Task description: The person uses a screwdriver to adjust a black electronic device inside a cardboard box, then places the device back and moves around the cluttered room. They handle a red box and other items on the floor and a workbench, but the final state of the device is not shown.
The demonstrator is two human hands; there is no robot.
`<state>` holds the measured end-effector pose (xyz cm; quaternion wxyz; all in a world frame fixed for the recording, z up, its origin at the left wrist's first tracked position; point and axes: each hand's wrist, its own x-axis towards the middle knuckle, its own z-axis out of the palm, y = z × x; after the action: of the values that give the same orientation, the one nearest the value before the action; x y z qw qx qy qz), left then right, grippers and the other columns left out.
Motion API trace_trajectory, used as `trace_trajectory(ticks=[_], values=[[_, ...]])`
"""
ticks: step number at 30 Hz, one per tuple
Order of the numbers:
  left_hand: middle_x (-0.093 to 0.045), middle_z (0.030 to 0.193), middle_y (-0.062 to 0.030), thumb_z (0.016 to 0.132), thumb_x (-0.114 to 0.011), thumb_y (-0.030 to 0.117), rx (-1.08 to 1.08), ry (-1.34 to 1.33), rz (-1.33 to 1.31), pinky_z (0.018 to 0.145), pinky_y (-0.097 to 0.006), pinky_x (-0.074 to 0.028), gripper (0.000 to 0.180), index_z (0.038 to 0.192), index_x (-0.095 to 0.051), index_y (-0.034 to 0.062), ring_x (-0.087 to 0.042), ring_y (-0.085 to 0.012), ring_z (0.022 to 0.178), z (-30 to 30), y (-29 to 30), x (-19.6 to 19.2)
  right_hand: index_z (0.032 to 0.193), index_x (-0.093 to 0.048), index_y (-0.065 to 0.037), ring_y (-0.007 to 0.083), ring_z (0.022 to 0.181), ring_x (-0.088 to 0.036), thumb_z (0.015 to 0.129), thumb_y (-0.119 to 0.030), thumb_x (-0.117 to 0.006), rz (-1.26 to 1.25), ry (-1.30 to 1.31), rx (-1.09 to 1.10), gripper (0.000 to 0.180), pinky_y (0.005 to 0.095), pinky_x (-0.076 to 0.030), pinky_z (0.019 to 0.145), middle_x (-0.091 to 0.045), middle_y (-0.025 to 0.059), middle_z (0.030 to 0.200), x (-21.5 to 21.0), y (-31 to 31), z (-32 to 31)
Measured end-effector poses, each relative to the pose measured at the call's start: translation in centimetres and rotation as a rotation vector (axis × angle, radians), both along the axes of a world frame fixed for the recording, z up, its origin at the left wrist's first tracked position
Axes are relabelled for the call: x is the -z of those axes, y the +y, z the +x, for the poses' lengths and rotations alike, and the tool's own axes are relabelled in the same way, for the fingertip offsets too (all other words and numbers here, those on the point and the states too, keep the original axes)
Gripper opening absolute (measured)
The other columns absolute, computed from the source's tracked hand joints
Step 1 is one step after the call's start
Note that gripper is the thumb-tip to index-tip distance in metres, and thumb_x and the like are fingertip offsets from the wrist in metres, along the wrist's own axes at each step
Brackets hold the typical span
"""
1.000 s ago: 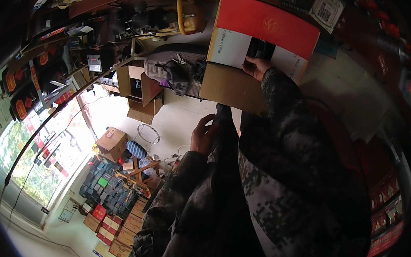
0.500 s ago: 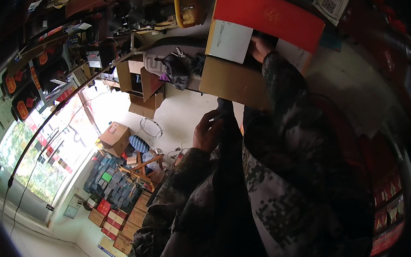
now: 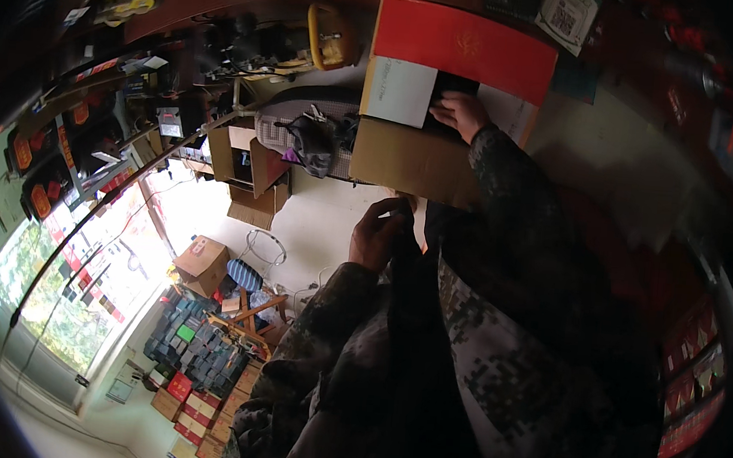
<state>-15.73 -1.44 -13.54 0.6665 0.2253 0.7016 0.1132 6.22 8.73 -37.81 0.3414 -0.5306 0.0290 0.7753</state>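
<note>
An opened cardboard box with a red flap and a brown flap lies in front of me, at the top of the view. Inside it, a white panel or carton sits left of a dark gap. My right hand is at that gap, fingers stretched toward the white panel's edge, with nothing visible in them. Below the brown flap, close to my body, is my left hand. Its fingers are curled together against something dark; what they hold, if anything, cannot be made out.
Left of the box, a dark bag rests on a grey checked seat. Another open carton stands beyond it. A yellow-handled object lies on the red-brown surface above. Stacked boxes and a closed carton are at the lower left.
My right hand has drawn partly out of the gap, so its fingers show more. My left hand has moved slightly upward toward the brown flap. The box sits a little lower in view.
</note>
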Motion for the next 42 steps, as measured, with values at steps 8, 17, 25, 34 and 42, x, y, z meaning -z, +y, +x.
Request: trace_trajectory(ticks=[8,17,25,34,42], values=[[-0.069,0.099,-0.0094,0.093,-0.063,0.018,0.118,0.109,0.204,0.072,-0.029,-0.052,0.038,0.128,-0.060,0.0043,-0.064,-0.0142,0.082,-2.3,-0.5,-1.2,0.139,-0.050,-0.007,0.0260,0.113,-0.064,0.097,-0.033,-0.060,0.054,0.113,-0.524,0.050,0.0412,-0.053,0.093,-0.062,0.0156,0.128,-8.7,-2.6,1.1],[-0.062,0.129,-0.0108,0.092,-0.064,0.016,-0.204,0.049,0.248,0.085,-0.035,-0.055,0.041,0.130,-0.057,0.0010,-0.064,-0.0223,0.110,-11.7,-7.7,-3.4,0.151,-0.037,-0.007,0.0345,0.134,-0.047,0.085,-0.045,-0.073,0.551,-0.433,-1.632,0.084,0.0489,-0.037,0.110,-0.049,0.0169,0.147,-10.3,-12.1,-7.1],[-0.064,0.114,-0.0110,0.091,-0.063,0.010,-0.755,0.037,0.355,0.077,-0.036,-0.059,0.034,0.124,-0.059,0.0023,-0.067,-0.0227,0.097,-24.2,-21.1,-0.8,0.154,-0.027,-0.003,0.0380,0.144,-0.032,0.092,-0.034,-0.065,0.643,-1.678,-0.467,0.079,0.0466,-0.029,0.117,-0.031,0.0226,0.157,-21.3,0.5,1.4],[-0.063,0.121,-0.0130,0.094,-0.063,0.013,-1.021,0.061,0.404,0.078,-0.039,-0.060,0.038,0.130,-0.056,0.0022,-0.067,-0.0267,0.101,-32.5,-31.8,-0.5,0.149,-0.038,-0.003,0.0369,0.141,-0.038,0.088,-0.034,-0.070,0.846,-1.280,-0.563,0.076,0.0428,-0.033,0.114,-0.043,0.0220,0.151,-22.1,-1.5,-6.9],[-0.061,0.123,-0.0141,0.093,-0.065,0.015,-1.354,0.162,0.379,0.080,-0.040,-0.059,0.043,0.131,-0.053,0.0000,-0.066,-0.0293,0.103,-32.2,-43.5,-3.2,0.144,-0.043,0.001,0.0356,0.133,-0.049,0.081,-0.029,-0.075,0.618,-1.240,-0.986,0.076,0.0410,-0.040,0.110,-0.051,0.0258,0.142,-20.4,-5.1,-16.7]])
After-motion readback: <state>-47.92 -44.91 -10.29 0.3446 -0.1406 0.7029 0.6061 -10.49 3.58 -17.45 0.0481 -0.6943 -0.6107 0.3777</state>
